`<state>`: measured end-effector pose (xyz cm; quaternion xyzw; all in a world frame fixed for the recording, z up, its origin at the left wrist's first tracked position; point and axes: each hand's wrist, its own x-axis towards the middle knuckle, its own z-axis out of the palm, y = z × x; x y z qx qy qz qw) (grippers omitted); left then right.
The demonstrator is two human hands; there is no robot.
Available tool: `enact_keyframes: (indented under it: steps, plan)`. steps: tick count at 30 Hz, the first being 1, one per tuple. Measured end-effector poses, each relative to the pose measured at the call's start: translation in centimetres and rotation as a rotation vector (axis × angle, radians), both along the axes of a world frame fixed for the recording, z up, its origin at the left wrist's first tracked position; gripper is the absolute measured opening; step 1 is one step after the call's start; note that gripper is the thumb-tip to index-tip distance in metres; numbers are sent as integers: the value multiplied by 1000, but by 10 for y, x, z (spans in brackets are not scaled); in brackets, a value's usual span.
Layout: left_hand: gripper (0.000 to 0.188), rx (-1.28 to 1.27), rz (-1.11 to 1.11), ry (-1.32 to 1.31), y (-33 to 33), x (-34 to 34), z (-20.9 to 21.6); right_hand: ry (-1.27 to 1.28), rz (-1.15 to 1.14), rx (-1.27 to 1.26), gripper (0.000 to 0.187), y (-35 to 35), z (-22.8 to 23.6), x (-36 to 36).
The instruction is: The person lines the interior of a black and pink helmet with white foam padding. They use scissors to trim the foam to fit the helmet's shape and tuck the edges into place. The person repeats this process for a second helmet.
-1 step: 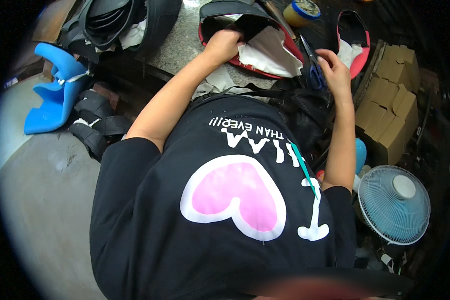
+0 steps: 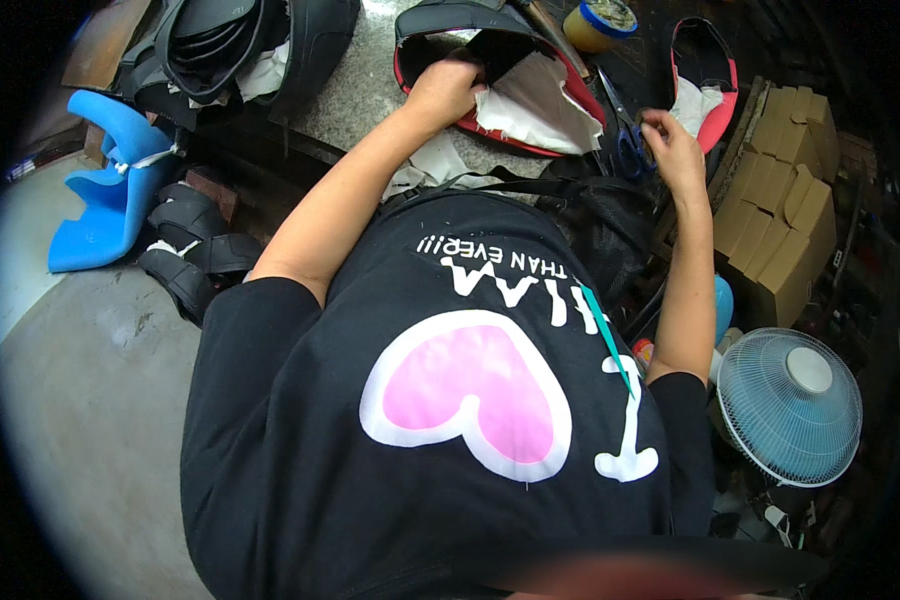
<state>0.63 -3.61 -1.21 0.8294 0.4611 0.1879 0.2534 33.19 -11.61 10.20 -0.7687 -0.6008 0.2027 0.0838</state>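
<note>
A black and red shoe upper (image 2: 582,88) with a loose white lining (image 2: 535,105) lies at the top centre. My left hand (image 2: 448,92) is closed on its near left edge, fingertips hidden inside the opening. Just right of the upper, scissors with blue handles (image 2: 630,152) lie with blades pointing away. Beside those handles my right hand (image 2: 675,150) hangs with its fingers curled together; whether anything small is pinched there cannot be made out. A second black and red upper (image 2: 718,120) with a white lining sits beyond that hand.
A yellow jar with a blue rim (image 2: 600,25) stands at the back. Black shoe parts (image 2: 320,50) are piled far left, near a blue moulded piece (image 2: 120,185) and black sandals (image 2: 195,245). Cardboard boxes (image 2: 780,230) and a fan (image 2: 790,405) stand on the right.
The fingers of my right hand have curled in and shifted slightly right and nearer to me. My left hand keeps its hold on the shoe upper.
</note>
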Motion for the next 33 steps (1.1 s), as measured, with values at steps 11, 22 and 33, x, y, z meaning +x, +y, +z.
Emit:
enact_keyframes:
  steps: [11, 22, 33]
  plan:
    - [29, -93, -30, -177, -2, -10, 18, -274, 39, -265, 48, -23, -64, 42]
    - [17, 248, -130, -25, -7, 11, 29, 950, -37, -18, 37, -42, 28, 23]
    - [16, 127, -30, 9, 4, 17, 1, -235, 343, -67, 45, -27, 47, -67]
